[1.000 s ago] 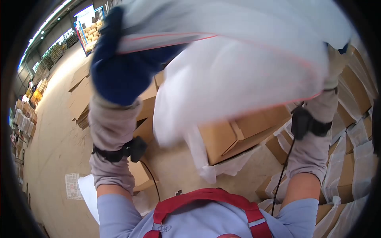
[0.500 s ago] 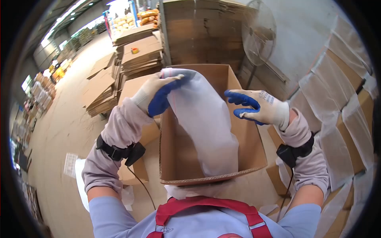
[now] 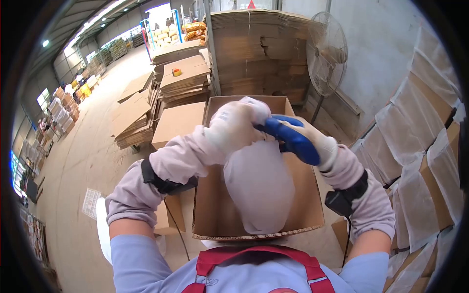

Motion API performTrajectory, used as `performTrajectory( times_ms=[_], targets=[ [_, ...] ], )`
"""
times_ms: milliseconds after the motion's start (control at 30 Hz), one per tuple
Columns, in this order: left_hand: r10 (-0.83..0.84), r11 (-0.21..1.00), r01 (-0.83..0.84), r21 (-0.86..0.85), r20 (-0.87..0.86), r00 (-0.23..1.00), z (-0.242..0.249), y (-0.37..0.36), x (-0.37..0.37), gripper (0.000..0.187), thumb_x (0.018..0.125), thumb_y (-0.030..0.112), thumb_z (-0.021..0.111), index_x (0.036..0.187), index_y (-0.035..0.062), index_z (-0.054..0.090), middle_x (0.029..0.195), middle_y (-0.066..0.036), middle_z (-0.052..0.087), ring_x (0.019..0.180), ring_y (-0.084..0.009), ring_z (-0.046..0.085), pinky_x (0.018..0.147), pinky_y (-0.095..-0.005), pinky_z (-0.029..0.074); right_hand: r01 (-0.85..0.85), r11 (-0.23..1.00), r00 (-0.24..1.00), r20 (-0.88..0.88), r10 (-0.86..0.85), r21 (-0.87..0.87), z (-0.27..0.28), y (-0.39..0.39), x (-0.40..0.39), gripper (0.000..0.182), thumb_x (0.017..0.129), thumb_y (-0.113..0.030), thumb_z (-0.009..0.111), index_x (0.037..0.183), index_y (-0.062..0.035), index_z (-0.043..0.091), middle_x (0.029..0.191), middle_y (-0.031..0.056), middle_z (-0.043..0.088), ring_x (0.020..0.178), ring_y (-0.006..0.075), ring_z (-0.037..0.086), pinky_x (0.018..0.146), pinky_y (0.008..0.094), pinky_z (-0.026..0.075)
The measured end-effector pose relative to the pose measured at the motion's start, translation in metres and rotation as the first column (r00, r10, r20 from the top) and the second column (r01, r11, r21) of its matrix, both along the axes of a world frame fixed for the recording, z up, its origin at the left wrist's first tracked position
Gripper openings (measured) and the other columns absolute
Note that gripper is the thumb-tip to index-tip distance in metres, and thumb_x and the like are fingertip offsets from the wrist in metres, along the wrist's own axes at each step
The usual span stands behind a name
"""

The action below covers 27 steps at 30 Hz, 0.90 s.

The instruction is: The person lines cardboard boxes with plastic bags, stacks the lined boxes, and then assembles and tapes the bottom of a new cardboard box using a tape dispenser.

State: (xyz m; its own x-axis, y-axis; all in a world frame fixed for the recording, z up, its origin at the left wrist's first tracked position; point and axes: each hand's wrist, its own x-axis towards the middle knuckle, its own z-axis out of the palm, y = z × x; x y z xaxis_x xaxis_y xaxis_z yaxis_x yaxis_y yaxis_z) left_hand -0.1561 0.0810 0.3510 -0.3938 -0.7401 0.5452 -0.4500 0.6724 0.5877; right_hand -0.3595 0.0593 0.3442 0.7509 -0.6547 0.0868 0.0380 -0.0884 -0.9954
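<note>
Left hand: the gloved left hand [image 3: 238, 126] is clenching the gathered top of the bag, its back facing the camera.
Right hand: the gloved right hand [image 3: 299, 140] is bending its blue-coated fingers beside the left hand, at the bag's top; whether they are pinching the film, I cannot tell.
White bag: the translucent white bag [image 3: 261, 190] is hanging from the left hand, its lower part bulging inside the open carton.
Open carton: the open cardboard box [image 3: 309, 198] is standing in front of the person, its rim surrounding the bag's lower part.
Beside the carton: a brown cardboard panel [image 3: 180, 121] is lying to its left.
Flattened cardboard: a stack of flattened cardboard [image 3: 183, 83] is supporting a tape roll [image 3: 176, 72].
Behind: a pedestal fan [image 3: 327, 56] is standing near a tall cardboard stack [image 3: 259, 58].
Right side: cartons with white liners [image 3: 413, 195] are forming a pile.
</note>
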Motion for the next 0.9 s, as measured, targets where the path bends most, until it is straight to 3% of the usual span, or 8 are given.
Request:
performTrajectory(
  times_ms=[133,267,333,367,400,533,733,900],
  targets=[
    [0.089,0.911,-0.190,0.365,0.275,0.957,0.012,0.003,0.016,0.021,0.077,0.016,0.068,0.094,0.0037,0.065,0.086,-0.006,0.065,0.075,-0.0129,0.060,0.068,-0.0274,0.048,0.045,0.983,0.874,0.470,-0.126,0.181,-0.021,-0.031,-0.018,0.023,0.089,-0.017,0.049,0.102,0.0004,0.058,0.088,0.0047,0.062,0.080,0.0140,0.058,0.072,0.0236,0.046],
    [0.101,0.693,0.462,0.553,-0.709,0.698,-0.031,0.021,0.109,0.039,0.089,0.024,0.053,0.121,0.0007,0.050,0.105,-0.007,0.062,0.094,-0.0153,0.060,0.084,-0.0314,0.049,0.172,0.949,0.679,0.666,-0.310,0.266,-0.051,-0.058,-0.092,0.034,0.090,-0.016,0.046,0.119,0.0006,0.049,0.116,0.0123,0.056,0.106,0.0234,0.056,0.090,0.0331,0.044],
    [0.216,0.839,0.332,0.431,-0.825,0.523,-0.040,0.038,0.121,0.042,0.093,0.028,0.047,0.124,-0.0002,0.046,0.111,-0.010,0.059,0.102,-0.0166,0.056,0.089,-0.0355,0.047,0.397,0.266,0.627,0.048,-0.777,-0.879,-0.063,-0.047,-0.127,0.031,0.092,-0.013,0.041,0.119,0.0001,0.049,0.118,0.0123,0.055,0.109,0.0213,0.054,0.094,0.0317,0.042],
    [0.332,0.863,0.186,0.470,-0.805,0.492,-0.050,0.040,0.138,0.038,0.092,0.029,0.049,0.118,0.0013,0.051,0.105,-0.009,0.061,0.094,-0.0155,0.059,0.083,-0.0321,0.048,0.707,0.646,0.698,0.430,-0.573,-0.288,-0.089,-0.066,-0.137,0.031,0.091,-0.012,0.043,0.118,0.0005,0.050,0.118,0.0117,0.055,0.108,0.0209,0.054,0.093,0.0320,0.043],
    [0.440,0.861,0.038,0.507,-0.781,0.444,-0.058,0.040,0.160,0.035,0.092,0.031,0.051,0.113,0.0027,0.055,0.098,-0.008,0.062,0.085,-0.0143,0.061,0.078,-0.0288,0.050,0.608,0.491,0.764,0.293,-0.574,-0.623,-0.086,-0.071,-0.151,0.033,0.089,-0.013,0.050,0.119,0.0008,0.050,0.118,0.0118,0.055,0.105,0.0212,0.056,0.090,0.0333,0.046],
    [0.448,0.835,-0.197,0.513,-0.429,0.784,-0.027,0.003,0.232,0.035,0.091,0.034,0.052,0.103,0.0021,0.060,0.089,-0.003,0.062,0.077,-0.0108,0.059,0.069,-0.0251,0.050,0.582,0.812,0.783,0.307,-0.541,-0.053,-0.060,-0.147,-0.199,0.034,0.086,-0.019,0.055,0.114,0.0010,0.052,0.102,0.0128,0.062,0.091,0.0239,0.061,0.084,0.0349,0.050],
    [0.853,0.510,-0.800,0.317,-0.066,0.518,-0.090,-0.219,0.308,0.050,0.083,0.048,0.057,0.093,-0.0001,0.063,0.079,-0.013,0.065,0.068,-0.0257,0.061,0.060,-0.0365,0.048,0.709,0.116,0.255,0.100,-0.962,-0.696,-0.104,-0.309,-0.115,0.026,0.083,-0.025,0.058,0.096,-0.0022,0.061,0.089,0.0188,0.064,0.080,0.0342,0.062,0.073,0.0391,0.048],
    [0.670,0.442,-0.870,0.218,0.566,0.482,-0.399,-0.234,0.324,0.046,0.086,0.042,0.052,0.118,0.0089,0.056,0.112,-0.018,0.059,0.109,-0.0342,0.053,0.088,-0.0406,0.045,0.199,0.800,0.517,-0.633,-0.577,-0.566,-0.255,-0.210,-0.122,0.043,0.083,-0.040,0.050,0.105,-0.0042,0.060,0.101,0.0187,0.062,0.095,0.0357,0.059,0.079,0.0413,0.046]
  ],
)
